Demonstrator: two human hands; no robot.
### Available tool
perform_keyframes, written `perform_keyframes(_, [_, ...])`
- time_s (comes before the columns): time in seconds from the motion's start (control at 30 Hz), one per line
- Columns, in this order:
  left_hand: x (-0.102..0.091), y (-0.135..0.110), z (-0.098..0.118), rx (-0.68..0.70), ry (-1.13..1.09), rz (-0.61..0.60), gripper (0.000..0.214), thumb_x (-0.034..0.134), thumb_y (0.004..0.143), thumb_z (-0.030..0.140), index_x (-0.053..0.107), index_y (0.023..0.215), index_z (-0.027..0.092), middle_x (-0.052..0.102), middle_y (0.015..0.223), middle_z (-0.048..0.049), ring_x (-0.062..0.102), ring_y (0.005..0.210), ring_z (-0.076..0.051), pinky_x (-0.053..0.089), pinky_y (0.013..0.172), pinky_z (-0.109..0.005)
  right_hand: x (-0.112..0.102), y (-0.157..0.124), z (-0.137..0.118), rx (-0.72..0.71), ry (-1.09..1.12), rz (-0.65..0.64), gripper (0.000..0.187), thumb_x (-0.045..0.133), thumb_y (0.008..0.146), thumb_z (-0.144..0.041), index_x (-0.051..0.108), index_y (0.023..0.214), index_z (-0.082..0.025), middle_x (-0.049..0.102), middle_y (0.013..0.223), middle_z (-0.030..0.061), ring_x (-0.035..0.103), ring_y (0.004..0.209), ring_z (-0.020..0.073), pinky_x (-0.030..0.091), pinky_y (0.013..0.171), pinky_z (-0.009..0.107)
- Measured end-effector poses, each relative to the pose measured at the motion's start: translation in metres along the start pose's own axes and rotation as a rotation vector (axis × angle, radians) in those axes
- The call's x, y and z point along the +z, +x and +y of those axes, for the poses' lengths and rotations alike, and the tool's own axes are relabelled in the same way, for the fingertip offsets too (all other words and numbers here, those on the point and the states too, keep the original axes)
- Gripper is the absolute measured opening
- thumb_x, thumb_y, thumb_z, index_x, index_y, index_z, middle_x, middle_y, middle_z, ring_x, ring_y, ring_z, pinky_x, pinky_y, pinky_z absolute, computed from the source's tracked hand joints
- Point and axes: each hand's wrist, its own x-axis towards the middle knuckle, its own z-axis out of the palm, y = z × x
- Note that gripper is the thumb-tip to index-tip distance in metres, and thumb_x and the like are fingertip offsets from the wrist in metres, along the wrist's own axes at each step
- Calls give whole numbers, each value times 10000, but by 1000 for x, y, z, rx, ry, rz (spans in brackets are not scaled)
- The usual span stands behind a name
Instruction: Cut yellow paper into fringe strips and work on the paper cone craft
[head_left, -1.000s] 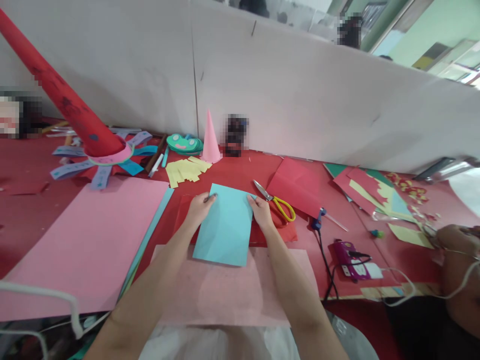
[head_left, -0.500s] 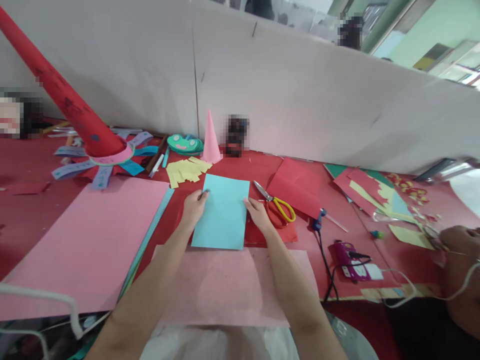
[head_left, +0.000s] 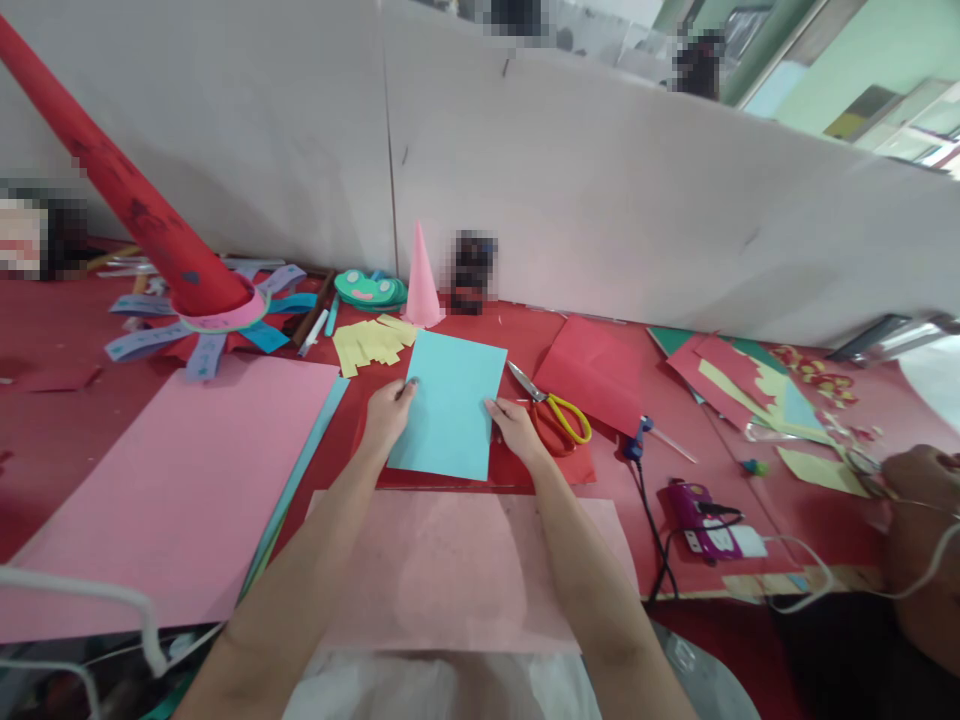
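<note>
A light blue sheet of paper [head_left: 450, 405] is held up in front of me, slightly tilted. My left hand [head_left: 390, 412] grips its left edge, thumb on top and fingers hidden behind. On the opposite edge, my right hand [head_left: 516, 425] pinches the sheet between thumb and fingers. Red paper [head_left: 562, 466] lies under and behind the sheet. Just right of my right hand rest scissors [head_left: 566, 417] with yellow and red handles. Below my hands, a pale pink sheet [head_left: 457, 570] covers the table's near edge.
Left lie a large pink sheet stack [head_left: 180, 480] and a tall red cone [head_left: 165, 230] with paper strips. A pink cone [head_left: 421, 285] and yellow paper strips [head_left: 369, 343] stand or lie behind. Right are a purple power strip [head_left: 701, 520], paper scraps [head_left: 750, 385] and another person's hand [head_left: 919, 480].
The blue sheet has shifted up and away from me, and its lower edge has risen off the pale pink sheet. Both hands keep their grip at nearly the same spots.
</note>
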Motion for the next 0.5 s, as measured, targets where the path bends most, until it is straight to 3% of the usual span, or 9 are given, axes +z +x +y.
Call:
perform_keyframes(0.17, [2, 1, -3, 1, -16, -50, 392, 458, 791, 412, 267, 520, 203, 248, 482, 44, 279, 476, -102, 198, 487, -263, 0, 1, 2, -34, 3, 112, 466, 482, 759, -635, 357, 602, -214, 335, 524, -52, 354, 440, 96, 302, 416, 238])
perform_keyframes(0.37, [1, 1, -3, 2, 13, -5, 370, 433, 795, 415, 282, 534, 201, 261, 482, 46, 292, 489, -101, 205, 498, -251, -1, 2, 4, -16, -1, 14, 466, 526, 733, -624, 413, 588, -195, 362, 529, -45, 347, 491, 95, 294, 455, 233])
perform_keyframes(0.5, [3, 0, -3, -9, -27, -37, 379, 433, 792, 434, 271, 537, 206, 245, 492, 46, 290, 489, -103, 198, 497, -253, 1, 4, 6, -44, 25, 80, 459, 527, 728, -623, 465, 610, -184, 402, 550, -38, 368, 529, 100, 314, 482, 234])
